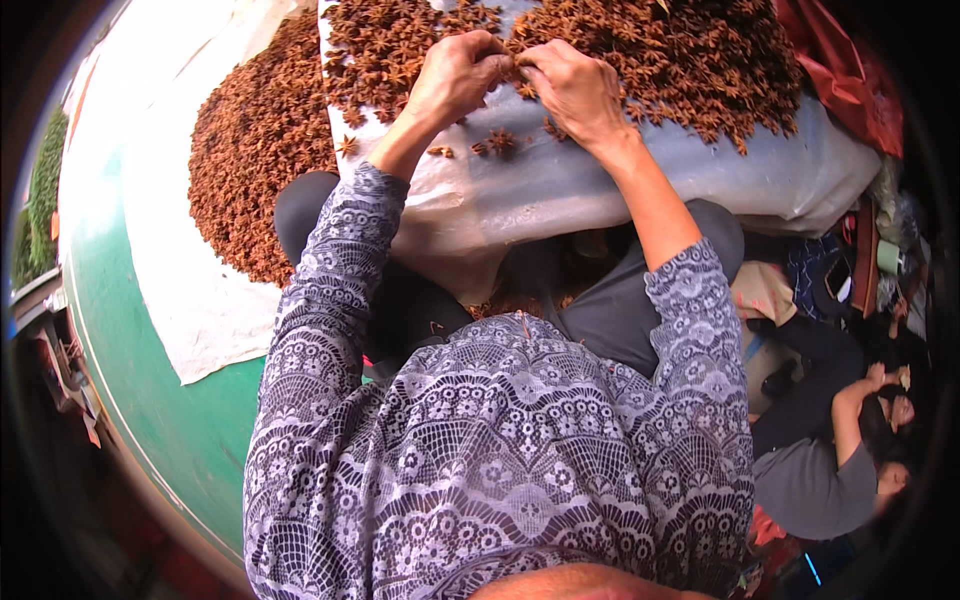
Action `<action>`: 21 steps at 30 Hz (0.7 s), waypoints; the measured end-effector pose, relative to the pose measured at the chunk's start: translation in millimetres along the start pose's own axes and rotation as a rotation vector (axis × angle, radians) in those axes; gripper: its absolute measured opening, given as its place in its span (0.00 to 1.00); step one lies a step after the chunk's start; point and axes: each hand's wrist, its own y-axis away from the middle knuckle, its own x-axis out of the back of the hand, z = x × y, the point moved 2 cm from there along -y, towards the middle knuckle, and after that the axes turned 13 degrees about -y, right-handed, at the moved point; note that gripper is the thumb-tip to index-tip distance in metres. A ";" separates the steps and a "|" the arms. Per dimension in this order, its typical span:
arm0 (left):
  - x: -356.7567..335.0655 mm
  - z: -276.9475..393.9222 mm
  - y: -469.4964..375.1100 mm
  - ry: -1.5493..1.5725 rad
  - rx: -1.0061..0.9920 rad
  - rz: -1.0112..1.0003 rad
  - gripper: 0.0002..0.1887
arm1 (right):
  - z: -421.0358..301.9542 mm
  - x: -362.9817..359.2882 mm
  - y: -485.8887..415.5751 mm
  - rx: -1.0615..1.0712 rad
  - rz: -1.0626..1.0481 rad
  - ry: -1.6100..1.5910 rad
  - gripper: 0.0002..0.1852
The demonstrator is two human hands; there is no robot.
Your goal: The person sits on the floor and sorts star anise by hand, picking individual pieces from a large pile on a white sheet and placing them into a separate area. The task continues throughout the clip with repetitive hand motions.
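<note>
My left hand [461,79] and my right hand [574,94] meet over the plastic-covered work surface [480,206], fingertips pinched close together. Between them shows a small brown piece of star anise [516,69], mostly hidden by the fingers. Beyond my left hand spreads one pile of star anise [382,45]. A larger star anise pile [675,64] lies beyond and beside my right hand. Nearer to me, a single star anise [501,141] and several loose bits rest on the plastic between my wrists. Another star [347,145] lies beside my left wrist.
On the left, a big heap of star anise [255,150] covers part of a white sheet [202,330] on the green floor [112,247]. Red plastic [847,82] hangs at the surface's right end. At the right, a person in a grey shirt [817,487] sits close by.
</note>
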 end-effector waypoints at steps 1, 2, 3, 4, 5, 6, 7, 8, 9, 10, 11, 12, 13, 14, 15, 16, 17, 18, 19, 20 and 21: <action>-5.5 1.4 -2.8 -0.275 -0.183 0.187 0.10 | 1.0 -2.9 -3.4 -0.047 -0.062 0.078 0.11; -12.3 3.5 -1.3 -0.467 -0.284 0.322 0.08 | 0.5 -1.9 -3.7 -0.051 -0.033 0.108 0.10; -15.9 7.3 0.0 -0.662 -0.385 0.461 0.08 | 3.9 -4.0 -4.8 -0.067 0.017 -0.039 0.09; -18.5 8.3 -0.5 -0.692 -0.432 0.550 0.07 | 8.9 -7.2 -5.1 -0.084 0.068 -0.185 0.07; -16.9 3.2 -8.4 -0.677 -0.393 0.574 0.07 | 12.2 -7.9 -4.0 -0.101 0.119 -0.331 0.07; -8.8 -6.3 -18.6 -0.666 -0.350 0.598 0.07 | -1.5 1.9 -3.9 -0.276 -0.075 -0.596 0.08; 3.3 -8.6 -20.9 -0.658 -0.309 0.621 0.07 | -14.4 7.0 0.3 -0.433 -0.280 -0.830 0.09; 20.4 -11.2 -18.8 -0.665 -0.319 0.714 0.08 | -25.4 4.8 14.3 -0.270 -0.528 -1.202 0.09; 40.9 -8.0 -13.6 -0.660 -0.332 0.809 0.09 | -46.6 15.6 32.8 -0.220 -0.866 -1.237 0.08; 57.7 -16.1 -8.3 -0.793 -0.290 0.756 0.07 | -49.5 23.5 41.6 -0.237 -0.887 -1.107 0.10; 74.4 -21.4 4.5 -0.938 -0.217 0.705 0.07 | -52.0 31.2 47.1 -0.238 -0.930 -0.986 0.11; 73.6 -11.1 17.8 -1.011 -0.068 0.725 0.08 | -47.3 38.9 57.7 -0.264 -0.953 -0.852 0.12; 64.1 -18.5 15.3 -1.102 -0.139 0.679 0.06 | -42.5 47.5 67.0 -0.295 -0.964 -0.714 0.14; 53.9 -26.2 13.5 -1.189 -0.213 0.639 0.05 | -14.9 36.3 74.2 -0.184 -0.547 -0.497 0.15; 44.0 -16.5 16.8 -1.078 -0.320 0.527 0.03 | -9.4 34.5 73.4 -0.076 -0.251 -0.164 0.14; 24.9 -0.9 24.0 -0.955 -0.338 0.263 0.04 | -8.4 26.2 72.6 -0.075 -0.195 -0.058 0.11; 0.9 0.4 34.7 -0.712 -0.393 0.187 0.05 | -6.8 15.5 71.2 -0.066 -0.140 0.045 0.09; -11.5 18.2 36.3 -0.697 -0.289 -0.236 0.07 | -1.8 5.8 72.8 -0.004 -0.092 0.087 0.05; -21.3 9.2 41.2 -0.678 -0.473 -0.203 0.09 | -1.3 -4.6 67.3 0.083 -0.042 0.113 0.02; -30.3 -1.5 50.2 -0.677 -0.424 -0.167 0.08 | -3.5 -8.7 69.4 0.102 -0.045 0.169 0.04; -31.6 -13.3 54.5 -0.585 -0.496 -0.078 0.13 | -4.3 -12.2 68.2 0.120 -0.074 0.202 0.03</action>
